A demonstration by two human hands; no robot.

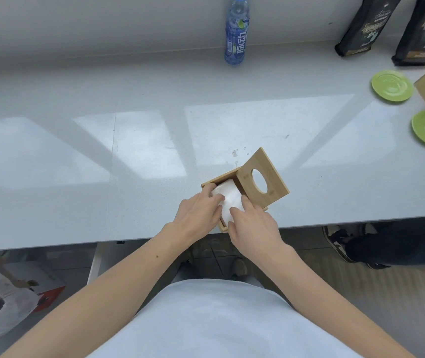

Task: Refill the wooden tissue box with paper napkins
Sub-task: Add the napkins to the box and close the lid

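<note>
1. Pressing napkins (pixel 228 200) into the box (pixel 221 180) at the counter (pixel 128 151) edge, left hand (pixel 198 211) and right hand (pixel 254 226) hold fingers loosely spread, gripping nothing.
2. Lid (pixel 263 177) could drop onto fingers.
3. Uneven pushing may crumple napkins.

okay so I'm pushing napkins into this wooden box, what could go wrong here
The wooden box sits at the counter's near edge, so pressing with both hands could tip or slide it off. The napkins already look bunched and may jam. The raised lid could drop onto your right hand.
</note>
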